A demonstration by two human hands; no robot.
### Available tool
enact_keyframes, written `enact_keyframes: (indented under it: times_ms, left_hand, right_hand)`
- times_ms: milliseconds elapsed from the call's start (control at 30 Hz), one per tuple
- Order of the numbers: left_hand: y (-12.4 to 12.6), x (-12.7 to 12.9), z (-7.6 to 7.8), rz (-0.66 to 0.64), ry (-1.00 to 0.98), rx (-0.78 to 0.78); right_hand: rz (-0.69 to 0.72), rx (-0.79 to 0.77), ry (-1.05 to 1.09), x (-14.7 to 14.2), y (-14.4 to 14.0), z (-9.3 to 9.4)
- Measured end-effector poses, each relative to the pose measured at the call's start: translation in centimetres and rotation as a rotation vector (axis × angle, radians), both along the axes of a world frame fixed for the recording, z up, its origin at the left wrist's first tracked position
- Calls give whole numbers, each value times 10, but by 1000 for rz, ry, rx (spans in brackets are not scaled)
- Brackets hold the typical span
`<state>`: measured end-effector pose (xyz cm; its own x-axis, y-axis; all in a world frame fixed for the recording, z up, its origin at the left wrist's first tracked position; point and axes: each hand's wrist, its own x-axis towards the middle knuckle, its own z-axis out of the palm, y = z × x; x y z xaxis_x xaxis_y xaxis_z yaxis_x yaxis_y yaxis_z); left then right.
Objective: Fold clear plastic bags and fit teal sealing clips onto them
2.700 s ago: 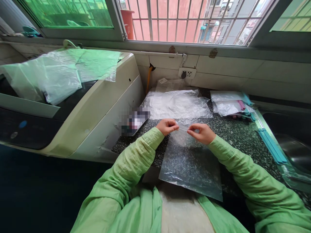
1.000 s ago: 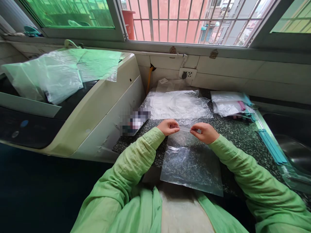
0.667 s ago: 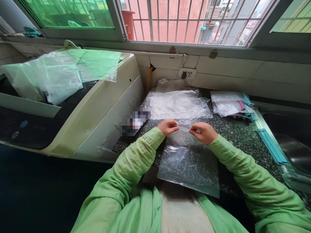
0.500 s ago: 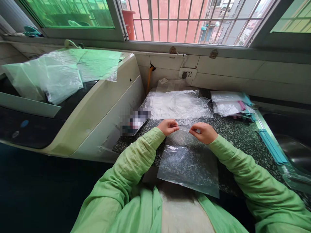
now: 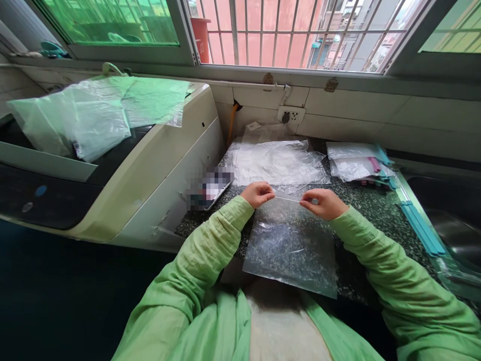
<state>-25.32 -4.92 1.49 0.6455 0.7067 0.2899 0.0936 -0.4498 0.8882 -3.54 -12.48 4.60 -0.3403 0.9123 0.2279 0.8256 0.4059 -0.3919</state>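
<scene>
A clear plastic bag hangs from my two hands over the front edge of the speckled dark counter. Its top edge shows as a thin white line stretched between them. My left hand pinches that edge at the left corner, thumb against fingers. On the other side my right hand pinches it near the right corner. The bag looks flat, and the counter's pattern shows through it. Just beyond my hands lies a loose pile of clear plastic bags.
At the back right sits a stack of folded bags with teal and pink strips. Teal strips lie beside the dark sink. A blurred phone-like device is at the left. Plastic sheets drape over the washing machine.
My right hand has slid to the right along the bag's top edge, widening the gap between my hands. The bag's lower right corner sits slightly higher.
</scene>
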Motion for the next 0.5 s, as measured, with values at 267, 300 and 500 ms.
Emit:
enact_keyframes:
  times_ms: [267, 300, 500]
  left_hand:
    - [0, 0, 0, 22, 95, -35]
    - [0, 0, 0, 28, 110, -27]
    - [0, 0, 1, 77, 249, 88]
  right_hand:
    - [15, 21, -49, 1, 0, -4]
    - [20, 21, -53, 1, 0, -4]
    - [42, 35, -78, -4, -2, -5]
